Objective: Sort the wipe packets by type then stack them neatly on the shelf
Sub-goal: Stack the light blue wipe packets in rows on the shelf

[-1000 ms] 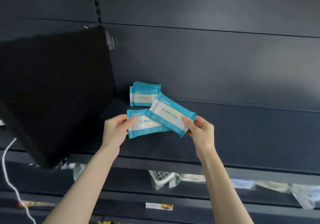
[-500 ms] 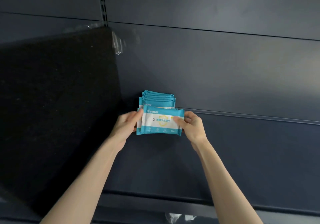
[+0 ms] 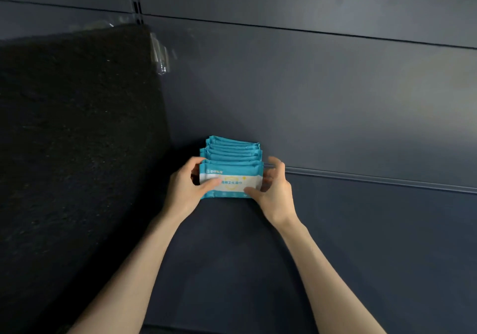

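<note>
"On the dark shelf, what fills most of the view?"

"Its blue-grey back panel, then the black divider standing along the left. Tucked into the corner between those two is the row of teal wipe packets. They seem to stand on edge, one behind another."

"What changed in the last second?"

"A second ago two packets were fanned apart, one in each hand, out in front of that row. Half a second ago they had been squared together. Now the front packet is pushed up against the row, printed face toward us, roughly level with the ones behind."

"And for the job?"

"I'd judge this pair has joined its own kind, since everything visible is the same teal. What's left at this spot is letting go and seeing the row stays tidy. No other type is in view."

"The hands?"

"The left hand pinches the packet's left end, with the thumb flat across the white band and the fingers curled over the upper corner. The right hand is looser. Its thumb lies on the lower right of the face, while its fingers are half spread beside the right end. They are blurred, so I can't tell whether they grip or only steady it."
</note>
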A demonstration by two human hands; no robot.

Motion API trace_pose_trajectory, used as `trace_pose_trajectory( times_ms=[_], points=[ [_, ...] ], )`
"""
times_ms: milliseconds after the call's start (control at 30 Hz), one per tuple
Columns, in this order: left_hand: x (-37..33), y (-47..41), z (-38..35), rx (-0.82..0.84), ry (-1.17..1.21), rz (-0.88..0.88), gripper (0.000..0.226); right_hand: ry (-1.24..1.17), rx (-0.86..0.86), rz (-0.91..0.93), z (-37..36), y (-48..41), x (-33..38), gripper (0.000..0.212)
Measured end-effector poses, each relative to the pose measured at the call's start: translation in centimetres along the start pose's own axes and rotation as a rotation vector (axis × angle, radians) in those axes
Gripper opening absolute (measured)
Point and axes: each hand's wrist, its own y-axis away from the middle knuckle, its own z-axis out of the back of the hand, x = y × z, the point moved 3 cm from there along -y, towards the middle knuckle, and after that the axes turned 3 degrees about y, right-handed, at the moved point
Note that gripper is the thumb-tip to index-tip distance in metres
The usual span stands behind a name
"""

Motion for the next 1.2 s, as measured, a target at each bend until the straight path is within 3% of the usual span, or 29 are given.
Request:
trace_pose_trajectory(
  times_ms=[100,267,367,467,633,833,1200],
  points=[
    [1.6,-0.2,0.0,0.053,-0.15,0.01,0.036,0.088,0.014,0.055,-0.3,-0.2,-0.1,0.067],
    [2.0,-0.6,0.0,-0.022,-0.26,-0.044,0.043,0.262,-0.071,0.124,-0.7,0.1,0.7,0.059],
    [2.3,-0.7,-0.1,0.0,-0.141,0.012,0.068,0.324,-0.109,0.15,-0.8,0.1,0.4,0.067],
    [2.6,-0.9,-0.3,0.113,-0.005,0.105,0.084,0.206,0.003,0.038,-1.1,0.1,0.1,0.09],
    [2.3,-1.3,-0.6,0.215,-0.055,0.032,0.061,0.295,0.147,0.004,-1.3,-0.3,0.4,0.092],
    [2.6,-1.5,-1.0,0.219,-0.129,-0.006,0.065,0.352,0.223,-0.007,-1.4,-0.6,0.6,0.088],
    [2.3,-1.4,-1.0,0.213,-0.017,0.077,0.057,0.414,0.236,-0.019,-0.7,-0.2,1.4,0.084]
  ],
)
